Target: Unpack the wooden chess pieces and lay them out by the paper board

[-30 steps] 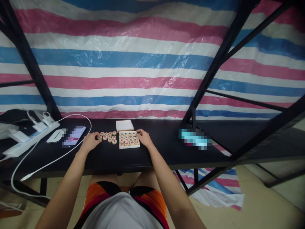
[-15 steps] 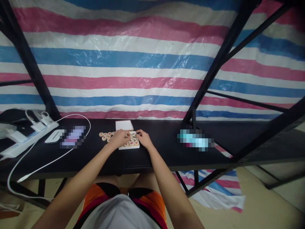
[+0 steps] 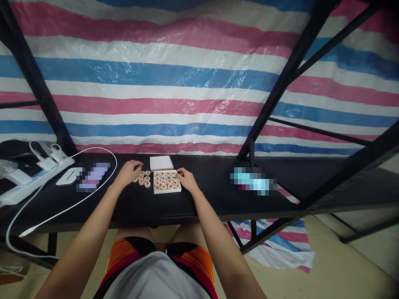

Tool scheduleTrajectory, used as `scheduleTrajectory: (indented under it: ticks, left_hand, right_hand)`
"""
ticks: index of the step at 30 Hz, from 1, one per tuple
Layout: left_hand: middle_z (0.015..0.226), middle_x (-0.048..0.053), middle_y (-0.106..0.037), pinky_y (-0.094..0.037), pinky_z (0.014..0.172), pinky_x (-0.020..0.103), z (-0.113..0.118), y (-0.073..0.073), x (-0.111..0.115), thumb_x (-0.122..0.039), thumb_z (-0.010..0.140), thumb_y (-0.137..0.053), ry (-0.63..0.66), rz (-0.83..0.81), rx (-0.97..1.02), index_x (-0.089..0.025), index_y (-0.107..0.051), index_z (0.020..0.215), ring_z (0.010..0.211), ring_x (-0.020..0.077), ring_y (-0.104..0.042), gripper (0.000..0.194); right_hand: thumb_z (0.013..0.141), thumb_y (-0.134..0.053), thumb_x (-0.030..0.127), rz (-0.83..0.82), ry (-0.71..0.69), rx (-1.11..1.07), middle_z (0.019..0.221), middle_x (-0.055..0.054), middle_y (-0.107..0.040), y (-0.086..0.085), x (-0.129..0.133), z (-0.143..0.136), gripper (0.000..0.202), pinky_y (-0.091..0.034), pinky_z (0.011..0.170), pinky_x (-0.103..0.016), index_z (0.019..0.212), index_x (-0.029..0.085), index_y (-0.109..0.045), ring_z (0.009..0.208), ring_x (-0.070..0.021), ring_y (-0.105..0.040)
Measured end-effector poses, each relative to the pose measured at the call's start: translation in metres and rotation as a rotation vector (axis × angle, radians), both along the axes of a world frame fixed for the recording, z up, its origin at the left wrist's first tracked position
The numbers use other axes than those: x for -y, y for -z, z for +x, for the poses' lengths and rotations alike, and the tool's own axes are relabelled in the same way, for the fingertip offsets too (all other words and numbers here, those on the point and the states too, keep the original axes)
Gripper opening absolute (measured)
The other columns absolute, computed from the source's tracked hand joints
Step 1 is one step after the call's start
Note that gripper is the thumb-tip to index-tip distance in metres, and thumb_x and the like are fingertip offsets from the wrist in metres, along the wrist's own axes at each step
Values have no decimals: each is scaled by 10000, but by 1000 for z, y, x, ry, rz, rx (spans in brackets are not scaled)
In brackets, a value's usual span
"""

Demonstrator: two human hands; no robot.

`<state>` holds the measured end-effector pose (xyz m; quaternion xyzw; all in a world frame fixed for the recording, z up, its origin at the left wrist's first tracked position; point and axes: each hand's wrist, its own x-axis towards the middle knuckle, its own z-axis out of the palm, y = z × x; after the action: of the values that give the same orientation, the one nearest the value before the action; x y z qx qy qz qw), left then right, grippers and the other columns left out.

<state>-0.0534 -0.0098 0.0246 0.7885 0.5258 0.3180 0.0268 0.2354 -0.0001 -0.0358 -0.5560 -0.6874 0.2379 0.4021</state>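
A shallow white box (image 3: 167,192) on the black table holds rows of round Chinese chess pieces (image 3: 163,181), marked in red and black. My right hand (image 3: 188,180) is at the box's right side, its fingers and thumb closed on the far right edge. To the left of the box lie several loose Chinese chess pieces (image 3: 147,184). Over the left part of these, my left hand (image 3: 128,172) hovers with curved fingers apart, and no piece shows in them. It partly hides the pieces below. The box's lid (image 3: 161,162) lies inside up just behind the box.
At left are a power strip (image 3: 31,178) with chargers, a white cable (image 3: 115,160), a white flat object (image 3: 69,176) and a blurred phone-like item (image 3: 93,176). A blurred turquoise item (image 3: 253,181) lies at right. Black frame bars (image 3: 274,95) and a striped sheet (image 3: 168,74) stand behind.
My left hand has moved left from over the box to the loose pieces, uncovering the rows in the box. My right hand stays at the box's right edge. The view has shifted slightly.
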Motion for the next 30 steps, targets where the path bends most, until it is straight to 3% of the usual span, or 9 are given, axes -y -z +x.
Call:
scheduleTrajectory:
  ticks: [5,9,13,16,18,21,24,27,30]
  left_hand:
    - [962,56,-674,-429,887,352,-55,21,-6,-335,758,-513,-41,-226,3,-245,-677,837,943,246,-613,204]
    - [855,54,-670,-431,798,354,-66,25,-3,-334,690,-559,-144,-259,-10,-254,-651,758,853,253,-619,140]
    - [722,64,-630,-419,730,355,-64,17,7,-332,670,-581,-286,-249,11,-241,-613,722,795,262,-605,109]
    - [817,59,-657,-430,725,325,-36,6,25,-387,716,-577,-228,-181,134,-225,-616,911,814,237,-601,257]
    - [893,39,-672,-442,727,284,-2,-1,38,-414,759,-559,-56,-203,195,-216,-598,1014,814,196,-607,325]
    - [846,13,-684,-441,711,258,54,-7,45,-422,797,-525,164,-233,111,-217,-643,885,772,169,-610,252]
    - [810,6,-688,-434,685,251,99,-6,34,-356,793,-532,224,-227,0,-213,-663,846,712,162,-610,201]
    - [816,17,-689,-428,712,251,123,-1,19,-290,794,-538,273,-178,-137,-211,-681,835,764,175,-617,169]
    - [778,34,-683,-428,742,264,130,3,14,-284,826,-515,375,-139,-247,-203,-696,811,770,184,-614,199]
  right_hand:
    - [765,-516,309,-13,4,-4,661,30,-597,-2,1,0,233,-376,632,-237,949,224,-632,632,-132,-546]
    - [764,-513,301,-8,3,-7,654,31,-596,-3,2,0,235,-376,635,-235,951,221,-632,635,-133,-547]
    - [764,-517,297,-18,4,1,656,33,-601,-3,2,0,227,-374,639,-236,945,225,-632,642,-135,-557]
    - [770,-515,302,-14,-1,5,657,32,-605,-3,2,0,221,-376,636,-236,943,229,-632,644,-137,-558]
    - [769,-517,299,-7,5,9,658,30,-608,-3,2,0,215,-380,638,-237,937,229,-633,639,-137,-554]
    - [763,-522,294,-6,11,10,652,29,-607,-3,1,0,212,-379,636,-236,929,227,-636,625,-134,-546]
    - [775,-509,309,-4,10,-3,634,30,-599,-3,1,0,214,-377,625,-237,923,228,-639,612,-135,-538]
    - [801,-483,334,14,13,-11,650,22,-610,-3,1,0,213,-384,641,-243,891,228,-644,623,-139,-543]
    - [820,-463,352,23,15,-25,687,14,-627,-4,1,0,222,-395,664,-248,851,231,-646,660,-145,-560]
